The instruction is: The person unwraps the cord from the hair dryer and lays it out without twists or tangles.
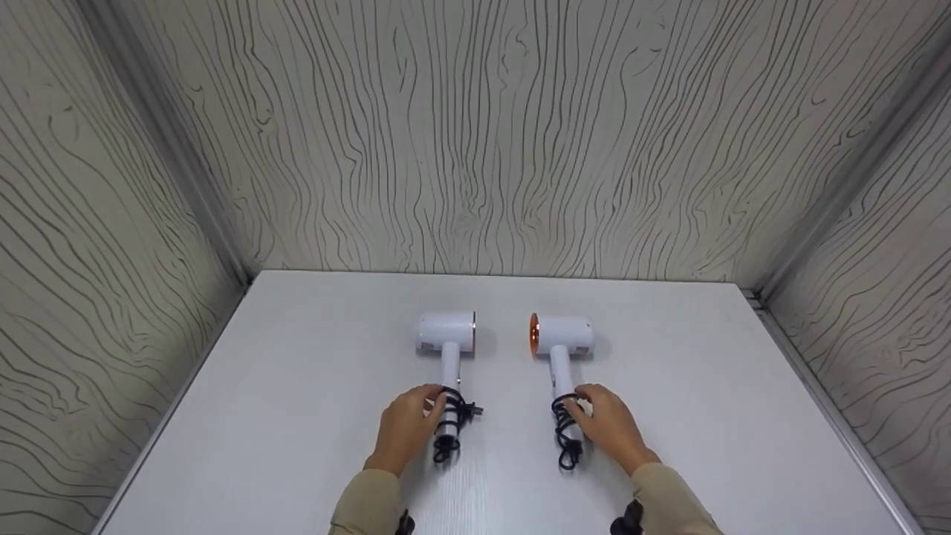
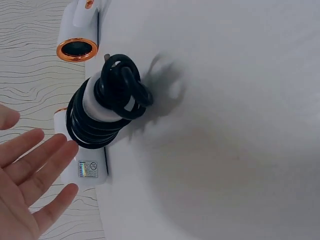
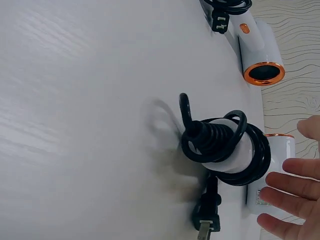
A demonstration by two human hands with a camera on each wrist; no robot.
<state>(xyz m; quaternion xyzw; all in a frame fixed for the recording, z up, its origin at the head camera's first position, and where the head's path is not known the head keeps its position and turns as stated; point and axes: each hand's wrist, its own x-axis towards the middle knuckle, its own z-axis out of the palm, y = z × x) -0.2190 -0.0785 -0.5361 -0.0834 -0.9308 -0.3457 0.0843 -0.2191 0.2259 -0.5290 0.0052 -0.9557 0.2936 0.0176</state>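
Observation:
Two white hair dryers lie on the table, the left hair dryer (image 1: 446, 332) and the right hair dryer (image 1: 565, 335), with their orange-rimmed nozzles facing each other. A black cord (image 2: 95, 130) is wound round the left dryer's handle, and another black cord (image 3: 260, 155) wraps the right one. My left hand (image 1: 407, 423) is at the outer side of the left handle, fingertips right at the cord. In the left wrist view its fingers are spread and straight. On the other side, my right hand (image 1: 611, 427) reaches the right handle, fingers extended beside the coils.
The white table (image 1: 297, 386) ends at a wood-patterned back wall (image 1: 475, 134). Similar panels stand left and right, with grey corner posts (image 1: 178, 148). A two-pin plug (image 3: 206, 215) hangs from the right dryer's cord; the left dryer's plug (image 1: 475, 409) points inward.

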